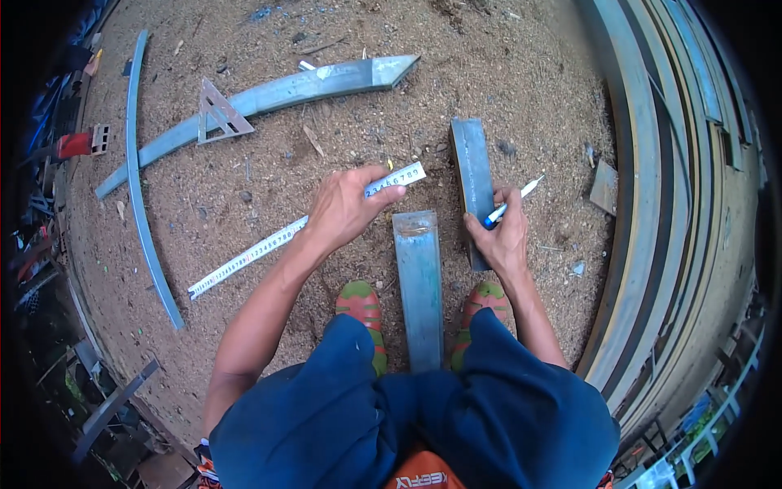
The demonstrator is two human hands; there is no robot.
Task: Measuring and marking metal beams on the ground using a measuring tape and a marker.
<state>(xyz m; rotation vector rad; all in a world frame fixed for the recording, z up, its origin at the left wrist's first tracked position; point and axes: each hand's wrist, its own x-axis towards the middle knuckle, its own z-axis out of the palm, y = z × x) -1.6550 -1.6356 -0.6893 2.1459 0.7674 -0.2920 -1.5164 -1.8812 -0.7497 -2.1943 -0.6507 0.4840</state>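
My left hand [349,205] is closed on a long white measuring rule [249,256], pinching it near its right end; a small yellow bit shows by the fingers. My right hand [503,231] holds a white marker [524,194] with a blue end. Its fingers also rest against a short square steel tube [474,167], which lies on the ground pointing away from me. Between my feet lies another grey square tube [419,285], its far end brownish and facing up. The rule's right end stops short of the short tube.
A longer steel tube [301,91] with an angled end lies farther off, and a triangular metal square [220,116] leans on it. A thin metal strip [135,179] lies at the left. Long steel bars [643,187] are stacked along the right. The ground is gritty brown soil.
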